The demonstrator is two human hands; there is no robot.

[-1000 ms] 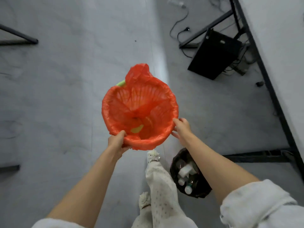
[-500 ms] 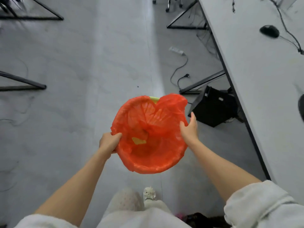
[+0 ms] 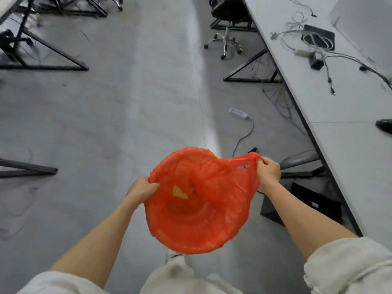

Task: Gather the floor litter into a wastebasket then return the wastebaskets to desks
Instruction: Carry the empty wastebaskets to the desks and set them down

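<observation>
Grey concrete floor [image 3: 127, 115] underfoot, running far up the aisle between rows of desks. Left hand [image 3: 141, 188] curled tight, pinching a bunch of orange bag liner [image 3: 199, 209] at the near-left rim. Right hand [image 3: 267, 169] also closed, gripping the liner's stretched handle loop at the far-right edge and drawing it outward into a peak. Held between the 2 hands, above the floor, the wastebasket [image 3: 218, 157] almost wholly wrapped in the liner, only a sliver of yellow-green rim showing at the far side. Inside, down near the bottom, 1 yellowish scrap [image 3: 179, 192] lying against the orange film. Both forearms bare, pale sleeves [image 3: 347, 266] pushed up at the near corners. Just right of the right hand, low under the desk, a black box [image 3: 314, 200] on the floor. Farther out, a white power strip [image 3: 238, 113] with its cable trailing near. Along the right, a long white desk [image 3: 343, 107] with loose cables and a black mouse [image 3: 384, 125] at the edge. Far off, a black swivel chair [image 3: 228, 22]. Left side, black metal desk frames [image 3: 53, 60].
</observation>
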